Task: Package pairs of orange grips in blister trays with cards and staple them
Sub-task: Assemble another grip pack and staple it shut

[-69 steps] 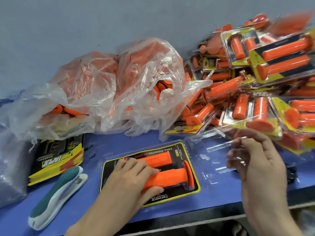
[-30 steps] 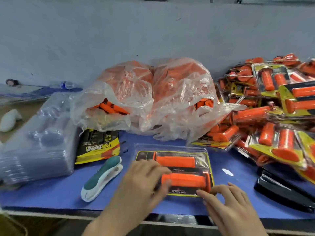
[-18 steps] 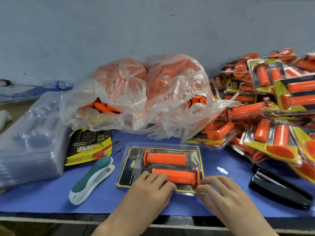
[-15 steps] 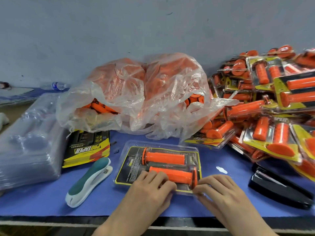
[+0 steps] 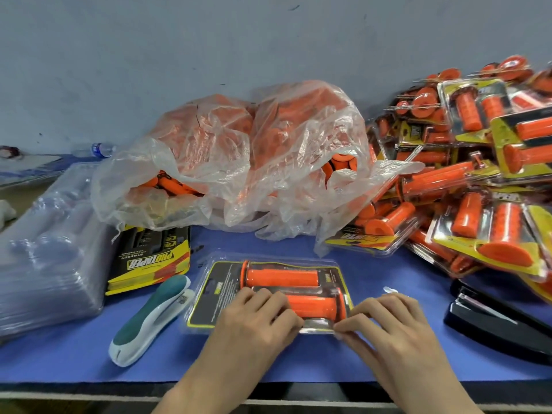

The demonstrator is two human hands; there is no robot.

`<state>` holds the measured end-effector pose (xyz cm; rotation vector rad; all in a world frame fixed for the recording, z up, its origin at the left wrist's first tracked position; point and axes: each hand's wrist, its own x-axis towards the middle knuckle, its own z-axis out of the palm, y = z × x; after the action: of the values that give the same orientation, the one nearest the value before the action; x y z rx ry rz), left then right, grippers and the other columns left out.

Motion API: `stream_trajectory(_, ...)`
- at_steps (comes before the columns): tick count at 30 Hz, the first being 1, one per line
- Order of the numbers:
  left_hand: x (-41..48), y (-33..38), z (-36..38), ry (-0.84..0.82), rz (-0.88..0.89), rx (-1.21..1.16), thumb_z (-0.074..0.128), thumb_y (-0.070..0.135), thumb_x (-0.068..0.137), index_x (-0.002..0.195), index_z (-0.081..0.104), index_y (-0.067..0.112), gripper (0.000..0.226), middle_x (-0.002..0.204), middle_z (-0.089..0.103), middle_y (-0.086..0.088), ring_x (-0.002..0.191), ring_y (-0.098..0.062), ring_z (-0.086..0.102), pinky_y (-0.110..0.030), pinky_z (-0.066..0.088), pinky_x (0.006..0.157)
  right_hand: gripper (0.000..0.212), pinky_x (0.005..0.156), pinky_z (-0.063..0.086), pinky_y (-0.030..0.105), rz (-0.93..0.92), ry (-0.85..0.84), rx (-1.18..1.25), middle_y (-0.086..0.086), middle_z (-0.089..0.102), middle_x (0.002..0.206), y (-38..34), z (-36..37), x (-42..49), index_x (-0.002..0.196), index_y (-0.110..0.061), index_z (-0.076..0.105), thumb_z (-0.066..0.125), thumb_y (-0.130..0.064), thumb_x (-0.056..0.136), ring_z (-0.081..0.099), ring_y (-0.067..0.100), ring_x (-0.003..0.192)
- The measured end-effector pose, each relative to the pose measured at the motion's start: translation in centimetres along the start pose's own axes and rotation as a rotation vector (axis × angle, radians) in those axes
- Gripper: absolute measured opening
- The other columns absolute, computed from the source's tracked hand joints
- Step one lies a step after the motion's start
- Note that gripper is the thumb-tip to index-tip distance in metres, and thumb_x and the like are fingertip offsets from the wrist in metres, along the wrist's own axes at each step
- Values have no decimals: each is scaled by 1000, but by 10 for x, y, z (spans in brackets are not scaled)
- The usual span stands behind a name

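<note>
A clear blister tray [image 5: 209,273] with a black and yellow card lies on the blue table in front of me, and two orange grips [image 5: 282,277] sit side by side in it. My left hand [image 5: 257,321] rests on the near part of the tray, fingers bent over the near grip's left end. My right hand [image 5: 388,327] pinches the tray's near right edge with its fingertips. A teal and white stapler [image 5: 149,321] lies to the left of the tray. A black stapler [image 5: 493,327] lies at the right.
A clear plastic bag of loose orange grips [image 5: 254,162] sits behind the tray. Finished packs [image 5: 478,189] are heaped at the right. A stack of yellow cards [image 5: 150,258] and a stack of empty blister trays [image 5: 44,258] stand at the left.
The clear tray has gone over the card and the two grips. My right hand has come down from the right to the tray's near right edge. My left hand stays on the near grip.
</note>
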<state>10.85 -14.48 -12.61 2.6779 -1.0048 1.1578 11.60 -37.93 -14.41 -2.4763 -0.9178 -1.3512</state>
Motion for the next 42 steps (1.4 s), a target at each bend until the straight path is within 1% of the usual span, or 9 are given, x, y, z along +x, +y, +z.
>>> stream_trajectory(16, -48, -36, -40, 73, -21, -41, 64, 22, 92, 67, 65, 15, 25, 78, 61, 4, 69, -18, 57, -30, 45, 70, 23, 82, 40, 37, 125, -16, -79, -2, 69, 85, 1, -2, -2, 84, -24, 78, 56, -30, 87, 51, 22, 84)
stream_trajectory(21, -52, -7, -37, 94, 53, -196, 69, 13, 88, 81, 61, 22, 14, 84, 54, 4, 74, -15, 49, -21, 37, 82, 16, 70, 39, 27, 107, -106, 65, -2, 65, 80, -24, 2, 18, 72, -20, 72, 69, -6, 77, 62, 25, 72)
stream_trajectory(24, -54, -30, -35, 40, 2, -168, 57, 15, 96, 89, 61, 25, 14, 90, 62, 6, 80, -13, 55, -21, 39, 84, 43, 57, 39, 21, 209, -259, 182, -13, 59, 84, -20, -3, 22, 76, -28, 59, 86, 3, 63, 54, 15, 77)
stream_trajectory(26, -53, -52, -36, -16, -78, -92, 55, 21, 92, 86, 64, 27, 12, 88, 65, 8, 78, -15, 62, -25, 41, 81, 45, 51, 45, 26, 227, -287, 234, -17, 55, 88, -16, -3, 21, 79, -32, 50, 83, -2, 72, 52, 11, 78)
stream_trajectory(29, -55, -63, -39, -59, -139, -22, 55, 23, 86, 80, 67, 23, 14, 81, 60, 6, 73, -18, 60, -27, 41, 80, 17, 68, 47, 27, 183, -188, 247, -13, 58, 89, -20, 1, 23, 82, -32, 58, 63, -16, 89, 54, 11, 83)
stream_trajectory(32, -53, -47, -39, -13, -84, 38, 60, 16, 87, 78, 64, 22, 12, 75, 51, 3, 69, -20, 49, -30, 42, 74, 28, 94, 44, 38, 85, -172, 223, -3, 63, 88, -40, 7, 24, 83, -25, 72, 47, -28, 95, 58, 17, 89)
stream_trajectory(35, -52, -31, -39, 62, -21, -10, 67, 14, 86, 74, 65, 19, 14, 70, 46, 1, 66, -21, 41, -28, 38, 70, 27, 101, 41, 32, 15, -208, 278, -7, 63, 93, -47, 9, 17, 83, -29, 68, 49, -12, 91, 57, 16, 110)
stream_trajectory(38, -51, -33, -43, 52, 30, -119, 71, 18, 86, 74, 67, 18, 12, 74, 54, 2, 72, -18, 51, -26, 44, 75, 33, 114, 24, 16, 173, -388, 550, -19, 60, 114, -30, 1, 19, 94, -36, 65, 68, -5, 82, 40, -3, 133)
stream_trajectory(42, -45, -31, -38, -36, 61, -150, 71, 9, 82, 72, 61, 16, 16, 78, 56, 2, 73, -18, 55, -25, 46, 75, 62, 115, 26, 23, 77, -495, 493, -25, 59, 117, -12, -1, 22, 93, -34, 66, 73, 19, 61, 49, 4, 131)
